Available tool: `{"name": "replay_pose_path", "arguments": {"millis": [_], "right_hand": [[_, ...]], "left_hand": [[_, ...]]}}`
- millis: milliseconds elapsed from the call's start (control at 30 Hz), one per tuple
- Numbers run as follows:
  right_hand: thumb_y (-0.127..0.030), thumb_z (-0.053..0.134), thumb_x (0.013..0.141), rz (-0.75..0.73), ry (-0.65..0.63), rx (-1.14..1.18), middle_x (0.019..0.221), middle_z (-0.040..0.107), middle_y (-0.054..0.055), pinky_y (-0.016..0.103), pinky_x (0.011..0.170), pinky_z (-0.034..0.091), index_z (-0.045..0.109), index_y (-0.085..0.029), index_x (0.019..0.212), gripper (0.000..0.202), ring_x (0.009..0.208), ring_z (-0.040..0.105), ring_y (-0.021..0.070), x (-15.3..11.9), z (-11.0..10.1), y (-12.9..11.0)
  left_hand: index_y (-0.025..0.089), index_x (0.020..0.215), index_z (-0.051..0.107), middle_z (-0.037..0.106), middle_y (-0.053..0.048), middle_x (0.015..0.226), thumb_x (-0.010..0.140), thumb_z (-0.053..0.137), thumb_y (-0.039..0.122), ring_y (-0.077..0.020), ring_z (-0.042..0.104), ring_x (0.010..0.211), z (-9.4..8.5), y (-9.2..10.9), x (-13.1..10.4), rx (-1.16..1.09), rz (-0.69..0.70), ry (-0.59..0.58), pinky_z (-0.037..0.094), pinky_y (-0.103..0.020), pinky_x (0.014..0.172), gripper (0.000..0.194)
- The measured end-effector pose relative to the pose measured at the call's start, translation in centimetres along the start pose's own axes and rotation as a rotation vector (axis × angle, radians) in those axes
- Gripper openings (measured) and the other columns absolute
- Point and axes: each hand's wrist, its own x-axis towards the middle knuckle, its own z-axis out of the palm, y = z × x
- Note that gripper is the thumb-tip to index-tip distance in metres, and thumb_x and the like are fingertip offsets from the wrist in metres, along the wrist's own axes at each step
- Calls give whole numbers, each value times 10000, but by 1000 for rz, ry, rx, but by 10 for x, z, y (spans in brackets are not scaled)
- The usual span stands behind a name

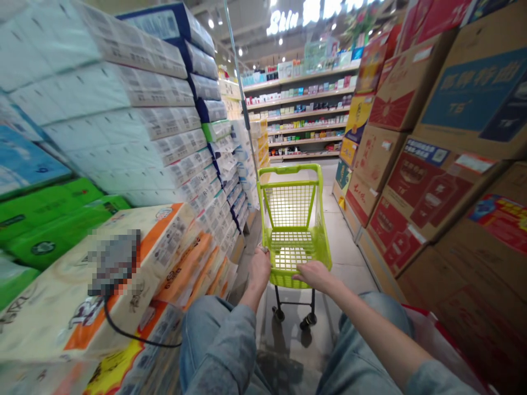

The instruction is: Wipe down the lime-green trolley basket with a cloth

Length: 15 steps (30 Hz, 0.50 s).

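A small lime-green shopping cart (288, 236) with a grid basket stands upright on black wheels between my knees, its basket bare. My left hand (260, 264) is closed on the cart's near left corner. On the near rim, right of its middle, my right hand (315, 274) rests with its fingers curled over the edge. Both forearms reach forward from blue denim sleeves.
Stacked tissue packs (164, 126) rise on the left, with a blurred grey object (117, 260) and black cable on a cream pack (53, 307). Cardboard cartons (436, 181) line the right. Product shelves (304, 115) stand ahead beyond the tiled aisle (341, 236).
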Motion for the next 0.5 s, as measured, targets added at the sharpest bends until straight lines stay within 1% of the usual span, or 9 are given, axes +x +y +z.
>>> {"name": "replay_pose_path", "arguments": {"millis": [67,133,233,300,400,500], "right_hand": [[-656,251,838,30,40,21,753,696,93,246,599,394,670,-176,810,638,709,648,197,6,5,-13],[-677,189,833,47,66,16,730,692,101,251,600,392,676,-169,760,708,697,645,199,10,7,-20],[-666,122,845,28,83,4,684,684,108,255,593,376,681,-164,668,772,674,637,194,11,6,-22],[-658,115,852,-15,89,9,665,679,104,253,585,363,682,-167,652,776,657,631,184,11,4,-19],[-657,125,854,-61,86,4,642,672,102,250,575,347,681,-165,645,771,629,621,173,8,3,-14],[-654,131,857,-86,85,4,625,666,93,245,571,342,679,-170,643,762,611,613,166,3,4,-12]], "left_hand": [[123,1027,462,677,-172,891,904,322,423,-246,654,871,1,2,-6,8,-22,14,439,-297,673,353],[122,1046,458,678,-170,890,904,322,422,-243,657,858,2,4,-11,17,-26,29,439,-297,674,359],[130,1052,464,679,-164,906,902,320,424,-240,659,842,2,3,-17,22,-39,28,440,-301,681,360],[142,1042,476,681,-158,911,901,321,421,-241,658,846,-1,2,-17,28,-37,18,443,-306,689,349],[146,1040,487,681,-160,914,897,328,412,-251,656,861,-7,3,-6,45,-9,12,447,-323,709,341],[127,1068,484,669,-181,957,891,340,411,-268,643,913,-15,8,15,11,-5,-5,444,-341,741,364]]}}
